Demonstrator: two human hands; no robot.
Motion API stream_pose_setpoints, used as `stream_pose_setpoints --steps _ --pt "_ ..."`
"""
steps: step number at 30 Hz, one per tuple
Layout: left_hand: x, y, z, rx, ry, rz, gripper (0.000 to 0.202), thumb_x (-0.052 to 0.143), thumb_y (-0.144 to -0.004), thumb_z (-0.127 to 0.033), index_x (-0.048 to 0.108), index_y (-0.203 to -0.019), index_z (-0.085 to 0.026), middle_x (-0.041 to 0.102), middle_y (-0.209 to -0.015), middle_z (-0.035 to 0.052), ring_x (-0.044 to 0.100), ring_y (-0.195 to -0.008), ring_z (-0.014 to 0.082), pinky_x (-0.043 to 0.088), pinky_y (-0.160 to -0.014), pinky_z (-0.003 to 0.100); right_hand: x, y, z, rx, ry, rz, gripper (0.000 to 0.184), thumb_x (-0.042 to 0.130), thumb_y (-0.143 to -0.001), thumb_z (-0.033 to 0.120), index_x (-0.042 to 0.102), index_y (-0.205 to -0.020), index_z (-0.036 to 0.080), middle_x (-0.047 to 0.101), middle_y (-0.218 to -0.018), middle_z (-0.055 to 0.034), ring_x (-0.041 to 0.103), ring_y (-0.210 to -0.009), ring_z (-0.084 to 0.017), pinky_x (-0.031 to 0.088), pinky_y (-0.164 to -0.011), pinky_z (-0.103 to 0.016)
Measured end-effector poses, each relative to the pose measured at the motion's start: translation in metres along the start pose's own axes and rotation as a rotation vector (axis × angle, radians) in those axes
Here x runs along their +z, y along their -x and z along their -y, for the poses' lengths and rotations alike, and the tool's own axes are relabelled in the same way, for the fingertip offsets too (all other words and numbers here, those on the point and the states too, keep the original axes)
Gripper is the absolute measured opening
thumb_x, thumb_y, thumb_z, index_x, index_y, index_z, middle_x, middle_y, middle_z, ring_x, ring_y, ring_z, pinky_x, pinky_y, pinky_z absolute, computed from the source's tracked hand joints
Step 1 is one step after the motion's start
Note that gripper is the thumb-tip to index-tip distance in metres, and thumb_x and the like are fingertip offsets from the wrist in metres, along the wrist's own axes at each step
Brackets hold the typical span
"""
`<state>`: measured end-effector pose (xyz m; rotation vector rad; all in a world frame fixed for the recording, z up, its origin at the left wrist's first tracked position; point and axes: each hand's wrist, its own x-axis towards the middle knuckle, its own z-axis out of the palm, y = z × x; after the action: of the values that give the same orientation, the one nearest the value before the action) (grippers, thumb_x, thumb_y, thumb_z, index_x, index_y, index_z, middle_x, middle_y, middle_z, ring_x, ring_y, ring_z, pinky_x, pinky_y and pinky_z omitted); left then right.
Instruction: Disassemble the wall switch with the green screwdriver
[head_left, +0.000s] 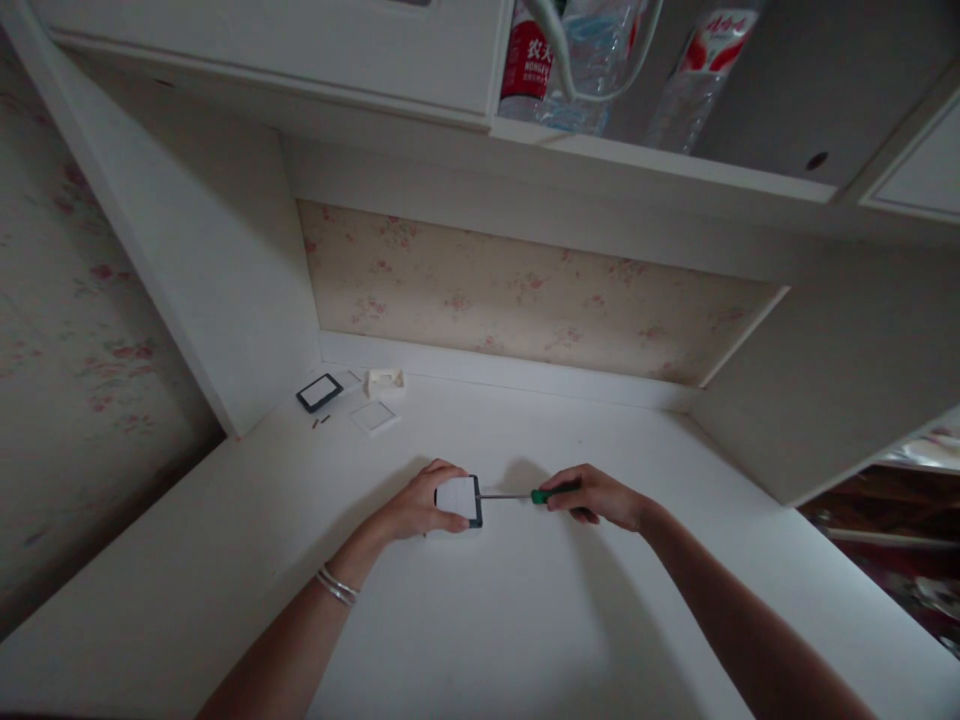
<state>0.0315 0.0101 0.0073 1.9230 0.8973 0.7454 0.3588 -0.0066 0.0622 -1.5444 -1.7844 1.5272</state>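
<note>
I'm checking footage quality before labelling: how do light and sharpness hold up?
Head view: dim light; soft arm shadows on the white desk; green screwdriver distinguishable; straight lines skewed toward the edges; smallest print on the red bottle label unreadable.

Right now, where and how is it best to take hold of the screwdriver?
Probably by the green handle, coming from the right, where the right hand grips. The screwdriver points its thin shaft left, to the plate in the left hand; the thicker handle should give a firmer grip.
</note>
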Motion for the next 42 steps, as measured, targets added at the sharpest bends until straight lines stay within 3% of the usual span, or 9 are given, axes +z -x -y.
stream_pose_setpoints --steps 3,6,9,12,15,20,26,36,42 --pt "-0.001 0.0 -0.001 -0.008 -0.001 0.012 0.067 0.083 -0.057 -0.033 0.059 -0.119 -0.025 0.051 -0.119 0.0051 0.049 -0.112 0.0242 0.038 -0.099 0.035 -0.002 0.008 0.021 -0.235 0.306 -0.097 0.027 0.072 -0.07 0.031 0.072 -0.095 0.021 0.071 -0.088 -0.0033 0.061 -0.068 -0.015 0.045 -0.059 -0.025" --pt "-0.002 0.001 -0.003 -0.019 -0.002 0.012 0.067 0.082 -0.057 -0.033 0.058 -0.119 -0.026 0.051 -0.12 0.005 0.048 -0.113 0.0246 0.038 -0.099 0.035 0.008 0.023 0.053 -0.429 0.745 -0.178 0.023 0.062 -0.079 0.022 0.07 -0.1 0.028 0.07 -0.099 -0.0013 0.061 -0.088 -0.02 0.043 -0.077 -0.03" --pt "-0.002 0.001 -0.005 -0.029 -0.013 0.009 0.067 0.082 -0.057 -0.034 0.058 -0.119 -0.025 0.051 -0.119 0.0049 0.048 -0.113 0.0248 0.039 -0.098 0.034 0.026 0.038 0.085 -0.518 1.054 -0.199 0.029 0.051 -0.086 0.013 0.069 -0.102 0.03 0.07 -0.097 -0.0028 0.06 -0.082 -0.019 0.041 -0.072 -0.029" --pt "-0.002 0.001 -0.008 -0.038 -0.009 0.01 0.066 0.081 -0.058 -0.034 0.058 -0.119 -0.024 0.051 -0.118 0.0049 0.05 -0.11 0.0242 0.041 -0.095 0.032 0.036 0.043 0.105 -0.555 1.127 -0.168 0.029 0.05 -0.084 0.012 0.071 -0.097 0.026 0.07 -0.087 -0.0044 0.059 -0.074 -0.018 0.04 -0.068 -0.028" --pt "-0.001 0.001 -0.008 -0.045 -0.002 0.011 0.066 0.081 -0.058 -0.033 0.058 -0.119 -0.023 0.052 -0.117 0.0048 0.05 -0.109 0.0238 0.041 -0.094 0.032 0.029 0.036 0.102 -0.501 1.013 -0.117 0.024 0.055 -0.082 0.017 0.073 -0.095 0.025 0.07 -0.085 -0.0038 0.06 -0.073 -0.018 0.04 -0.068 -0.028" --pt "-0.002 0.0 -0.008 -0.05 0.001 0.018 0.066 0.081 -0.056 -0.031 0.059 -0.118 -0.024 0.053 -0.116 0.0042 0.051 -0.109 0.0237 0.041 -0.094 0.032 0.008 0.018 0.055 -0.228 0.429 -0.082 0.026 0.068 -0.073 0.034 0.075 -0.095 0.022 0.071 -0.078 -0.0022 0.057 -0.062 -0.015 0.041 -0.055 -0.025" --pt "-0.003 0.0 -0.011 -0.05 0.012 0.028 0.065 0.081 -0.057 -0.03 0.058 -0.118 -0.022 0.052 -0.115 0.0047 0.052 -0.107 0.0229 0.043 -0.092 0.031 0.011 0.008 0.01 0.007 -0.008 -0.057 0.037 0.075 -0.064 0.036 0.073 -0.095 0.015 0.055 -0.047 0.0032 0.036 -0.036 -0.007 0.02 -0.033 -0.02" --pt "-0.001 -0.001 -0.008 -0.043 0.023 0.024 0.066 0.082 -0.056 -0.032 0.058 -0.117 -0.024 0.053 -0.115 0.0044 0.052 -0.106 0.0234 0.044 -0.091 0.032 0.019 0.006 0.002 0.104 -0.202 0.005 0.035 0.074 -0.063 0.031 0.072 -0.095 0.016 0.068 -0.069 -0.0024 0.041 -0.035 -0.005 0.016 -0.027 -0.019" --pt "0.001 -0.001 -0.005 -0.041 0.012 0.011 0.068 0.083 -0.056 -0.032 0.058 -0.119 -0.024 0.052 -0.119 0.0055 0.049 -0.112 0.0253 0.038 -0.098 0.035 0.021 0.007 0.007 0.02 -0.189 0.036 0.029 0.07 -0.068 0.032 0.071 -0.091 0.014 0.068 -0.074 -0.004 0.045 -0.038 -0.006 0.027 -0.032 -0.019"
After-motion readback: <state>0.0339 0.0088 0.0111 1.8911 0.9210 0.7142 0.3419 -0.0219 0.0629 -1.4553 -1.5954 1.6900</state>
